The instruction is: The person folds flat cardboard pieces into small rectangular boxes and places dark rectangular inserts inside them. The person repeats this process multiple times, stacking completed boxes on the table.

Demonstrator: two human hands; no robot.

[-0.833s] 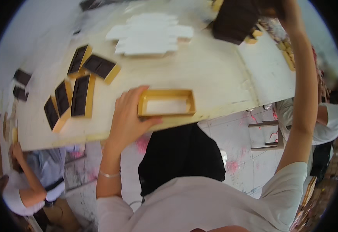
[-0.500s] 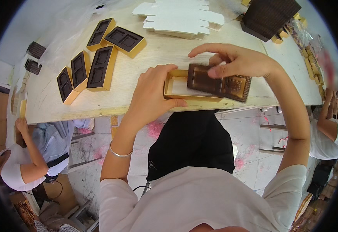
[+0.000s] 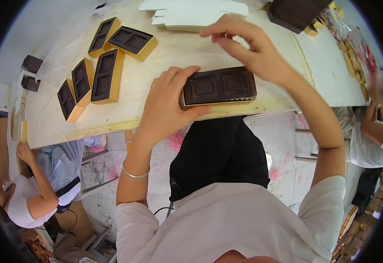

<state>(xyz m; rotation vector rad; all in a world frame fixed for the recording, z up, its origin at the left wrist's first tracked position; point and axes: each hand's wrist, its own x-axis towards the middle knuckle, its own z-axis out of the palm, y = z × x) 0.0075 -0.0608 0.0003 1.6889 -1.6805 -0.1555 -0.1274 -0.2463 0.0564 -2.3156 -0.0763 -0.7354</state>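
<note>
My left hand point(image 3: 165, 98) grips the left end of a small gold cardboard box point(image 3: 231, 108) near the table's front edge, thumb on the near side and fingers on the far side. A dark brown plastic tray insert point(image 3: 220, 86) with two square hollows covers the top of that box; how deep it sits is hard to tell. Just behind the box's right end, my right hand point(image 3: 253, 46) is raised over the table, its fingers loosely bent and apart, nothing in them.
Several gold boxes with brown inserts point(image 3: 105, 76) stand at the left of the table point(image 3: 143, 83). Flat white card blanks point(image 3: 196, 15) lie stacked at the back. Tall dark brown stacked trays point(image 3: 294, 13) are at the back right. People point(image 3: 31, 199) work at either side.
The brown insert has gone from my right hand, where it was tilted over the open box, onto the box's top. My right hand has let go and moved up and away.
</note>
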